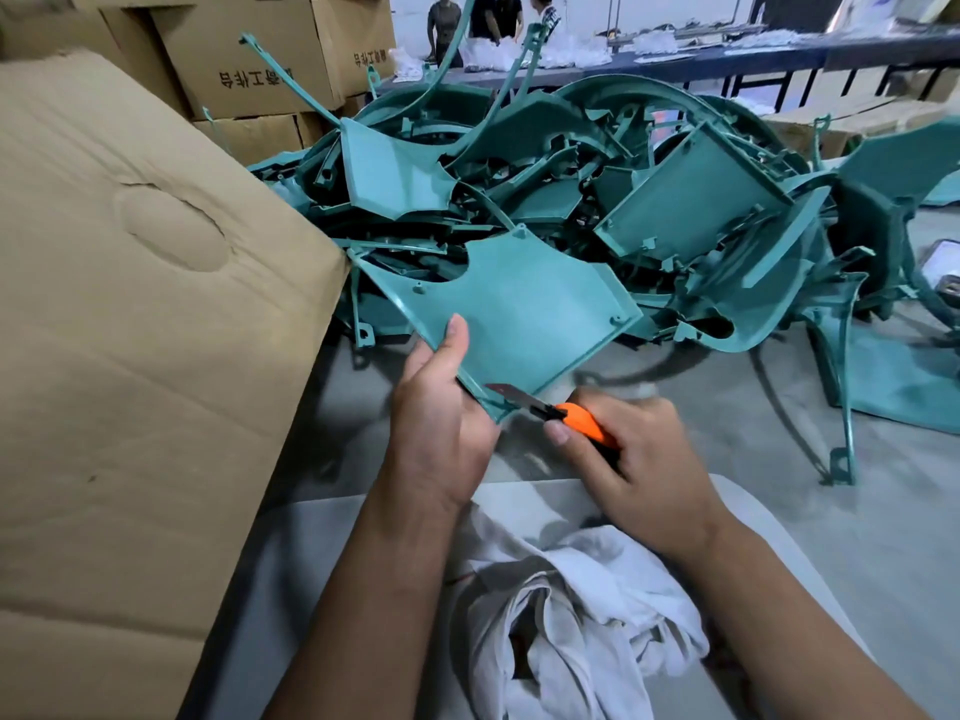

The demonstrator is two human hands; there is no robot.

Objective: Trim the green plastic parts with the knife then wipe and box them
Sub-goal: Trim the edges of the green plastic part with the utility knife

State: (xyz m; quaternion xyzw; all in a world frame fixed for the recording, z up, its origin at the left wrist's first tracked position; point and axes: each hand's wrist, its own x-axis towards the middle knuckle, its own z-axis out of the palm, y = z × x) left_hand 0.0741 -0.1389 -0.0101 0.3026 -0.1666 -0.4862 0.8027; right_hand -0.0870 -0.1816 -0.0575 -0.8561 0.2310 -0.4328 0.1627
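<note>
Left hand fingers grip green panel at its near corner, panel extending away. Right hand fingers clenched around knife; blade points left, touching the panel's bottom edge.

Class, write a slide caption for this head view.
Left hand holds a green part while right hand trims it with an orange knife.

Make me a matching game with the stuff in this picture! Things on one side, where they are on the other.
Things:
1. knife
2. green panel
3. white cloth
4. cardboard box

Places:
A. on the person's lap
B. in the right hand
C. standing at the far left
D. in the left hand

Pairs: 1-B, 2-D, 3-A, 4-C
</note>
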